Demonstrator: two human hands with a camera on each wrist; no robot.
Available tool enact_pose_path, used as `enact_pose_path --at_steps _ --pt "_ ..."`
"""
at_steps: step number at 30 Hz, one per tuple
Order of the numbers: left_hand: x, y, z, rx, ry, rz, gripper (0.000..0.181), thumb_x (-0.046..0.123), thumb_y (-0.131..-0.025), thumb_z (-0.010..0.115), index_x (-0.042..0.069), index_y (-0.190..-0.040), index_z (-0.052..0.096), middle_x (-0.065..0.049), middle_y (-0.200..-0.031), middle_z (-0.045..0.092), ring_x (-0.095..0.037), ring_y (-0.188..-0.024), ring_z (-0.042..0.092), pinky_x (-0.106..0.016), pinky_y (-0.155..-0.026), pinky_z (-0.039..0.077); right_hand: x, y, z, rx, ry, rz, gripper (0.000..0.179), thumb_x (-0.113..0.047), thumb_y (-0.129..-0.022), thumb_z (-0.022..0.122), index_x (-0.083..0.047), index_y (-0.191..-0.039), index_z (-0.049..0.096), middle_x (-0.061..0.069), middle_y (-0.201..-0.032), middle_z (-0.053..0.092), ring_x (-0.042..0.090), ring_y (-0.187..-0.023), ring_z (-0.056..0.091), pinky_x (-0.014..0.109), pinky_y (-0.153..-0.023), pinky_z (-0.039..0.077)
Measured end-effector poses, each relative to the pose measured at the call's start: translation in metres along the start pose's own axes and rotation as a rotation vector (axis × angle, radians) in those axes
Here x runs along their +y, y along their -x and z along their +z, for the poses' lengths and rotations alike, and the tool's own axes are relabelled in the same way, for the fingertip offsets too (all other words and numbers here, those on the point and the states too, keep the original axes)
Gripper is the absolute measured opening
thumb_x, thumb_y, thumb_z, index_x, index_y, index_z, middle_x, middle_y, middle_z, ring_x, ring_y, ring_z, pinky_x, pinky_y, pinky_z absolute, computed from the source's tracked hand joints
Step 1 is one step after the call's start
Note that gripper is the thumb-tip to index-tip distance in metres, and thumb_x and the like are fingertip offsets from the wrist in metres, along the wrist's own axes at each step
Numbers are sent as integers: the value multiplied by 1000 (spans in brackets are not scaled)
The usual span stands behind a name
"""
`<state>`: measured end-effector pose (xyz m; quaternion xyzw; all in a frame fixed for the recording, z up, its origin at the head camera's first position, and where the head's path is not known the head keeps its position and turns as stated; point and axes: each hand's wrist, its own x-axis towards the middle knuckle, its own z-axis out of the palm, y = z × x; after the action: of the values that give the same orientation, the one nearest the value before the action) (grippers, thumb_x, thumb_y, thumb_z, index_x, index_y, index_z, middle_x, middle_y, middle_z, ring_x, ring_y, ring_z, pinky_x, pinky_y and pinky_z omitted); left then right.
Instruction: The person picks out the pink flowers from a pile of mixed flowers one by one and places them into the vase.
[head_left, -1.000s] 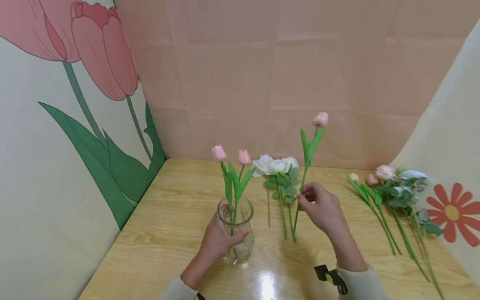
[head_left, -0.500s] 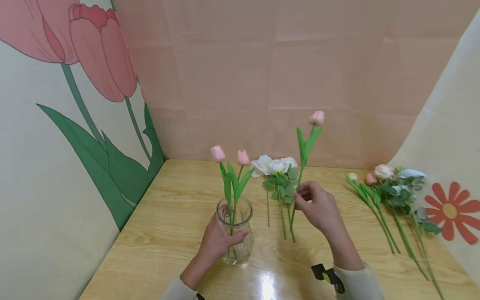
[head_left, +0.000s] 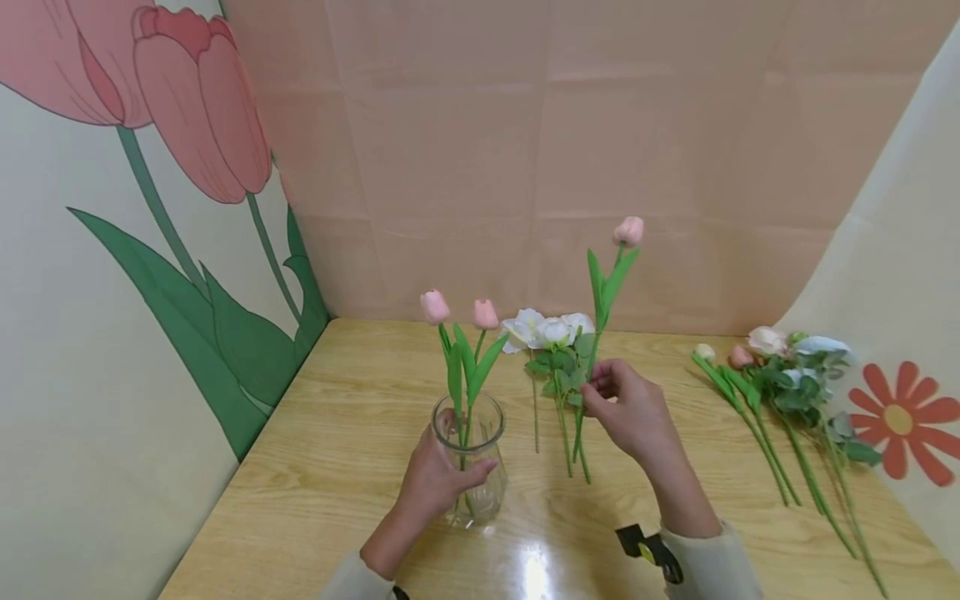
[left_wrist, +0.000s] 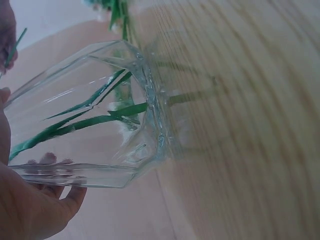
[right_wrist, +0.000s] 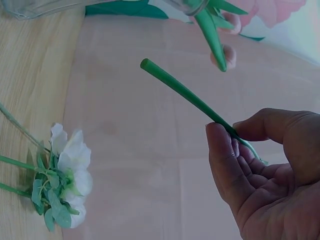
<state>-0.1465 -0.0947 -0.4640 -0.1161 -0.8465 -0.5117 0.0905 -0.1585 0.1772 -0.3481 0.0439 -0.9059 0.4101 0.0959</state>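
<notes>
A clear glass vase (head_left: 487, 492) stands on the wooden table, and my left hand (head_left: 435, 475) grips its side with the thumb across the front. Two pink tulips (head_left: 485, 314) with green leaves rise out of it; their stems (left_wrist: 90, 120) show through the glass in the left wrist view. To the right of the vase, my right hand (head_left: 630, 408) pinches the stem of another pink tulip (head_left: 628, 232) between thumb and fingers. This tulip is held upright, leaning slightly right. In the right wrist view its cut stem end (right_wrist: 146, 64) points out past the fingertips, apart from the vase.
White flowers (head_left: 555, 332) with green leaves lie on the table behind and right of the vase. Further right lies a bunch of mixed flowers (head_left: 795, 375) with long stems. A pink-brown backdrop (head_left: 450, 167) and printed side cloths (head_left: 150, 333) enclose the table (head_left: 337, 417).
My right hand has moved slightly left with its tulip, nearer to the vase. The left hand keeps its grip on the vase, which stays in place.
</notes>
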Motion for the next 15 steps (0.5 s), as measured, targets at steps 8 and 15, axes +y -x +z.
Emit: enact_pose_path --at_steps 8,15 --pt "-1 0 0 -2 -14 9 95 53 -75 85 11 -148 41 -17 -140 55 -43 -128 54 -63 -103 45 -6 -1 1 0 -2 -8 22 -17 -98 63 -2 -114 59 12 -101 68 24 -88 68 27 -66 56" --pt "0 1 0 -3 -18 4 94 52 -75 85 11 -148 41 -16 -139 56 -43 -127 54 -63 -103 46 -10 -1 2 -10 -26 -12 22 -17 -99 63 -2 -115 58 12 -102 68 23 -88 69 26 -67 57"
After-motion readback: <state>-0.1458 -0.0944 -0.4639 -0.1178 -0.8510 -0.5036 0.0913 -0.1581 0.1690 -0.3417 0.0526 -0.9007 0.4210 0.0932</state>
